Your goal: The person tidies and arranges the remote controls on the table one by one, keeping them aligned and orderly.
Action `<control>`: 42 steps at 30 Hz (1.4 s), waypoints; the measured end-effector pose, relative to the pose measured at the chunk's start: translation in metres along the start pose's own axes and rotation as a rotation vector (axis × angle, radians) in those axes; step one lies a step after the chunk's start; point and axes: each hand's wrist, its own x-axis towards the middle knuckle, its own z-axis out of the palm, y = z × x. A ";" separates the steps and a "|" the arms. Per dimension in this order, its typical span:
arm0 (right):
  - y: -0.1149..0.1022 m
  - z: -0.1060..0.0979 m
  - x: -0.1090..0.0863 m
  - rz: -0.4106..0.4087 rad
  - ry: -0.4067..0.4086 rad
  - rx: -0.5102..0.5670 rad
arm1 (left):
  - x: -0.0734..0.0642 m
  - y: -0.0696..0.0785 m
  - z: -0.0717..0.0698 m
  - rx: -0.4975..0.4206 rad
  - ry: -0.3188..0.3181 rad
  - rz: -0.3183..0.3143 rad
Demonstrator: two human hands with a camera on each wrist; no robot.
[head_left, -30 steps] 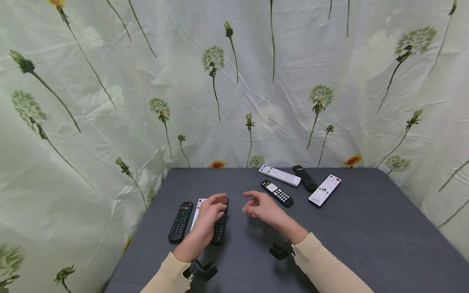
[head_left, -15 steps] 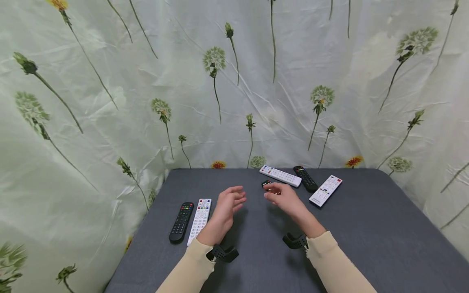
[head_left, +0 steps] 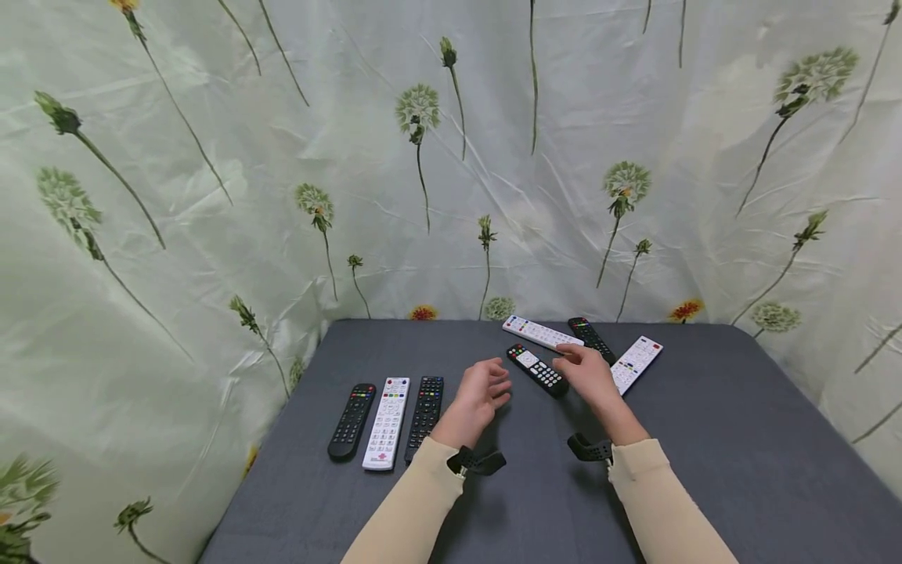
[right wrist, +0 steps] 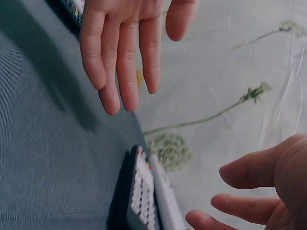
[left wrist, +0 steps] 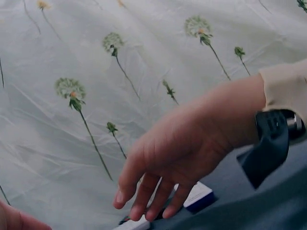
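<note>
Two bare hands hang over the dark table [head_left: 740, 454] in the head view, one on either side of the white-keyed remote [head_left: 537, 370]: the left hand [head_left: 481, 393] to its left, fingers loosely bent and holding nothing, the right hand [head_left: 586, 374] just to its right, fingers slightly curved and gripping nothing visible. Behind the white-keyed remote lies the long white remote [head_left: 539, 333]; the far black remote [head_left: 589, 335] is behind and right of it, and the broad white remote [head_left: 637, 360] to its right, these three partly covered by the right hand. Well left of it stand three more in a row: a black remote [head_left: 351, 421], a white remote [head_left: 387, 423] and a slim black remote [head_left: 426, 407], whose near end the left sleeve [head_left: 405, 509] hides. From the left wrist, the right hand's fingers droop in front of partly hidden remotes, unclenched; whether they touch any cannot be told. From the right wrist, the left hand's fingers point nearly straight, thumb apart; the right hand's thumb and fingers stand apart above the white-keyed remote, with nothing between them.
</note>
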 end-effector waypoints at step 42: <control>0.021 0.005 -0.002 0.189 -0.357 0.405 | 0.021 -0.051 0.029 0.250 0.197 0.169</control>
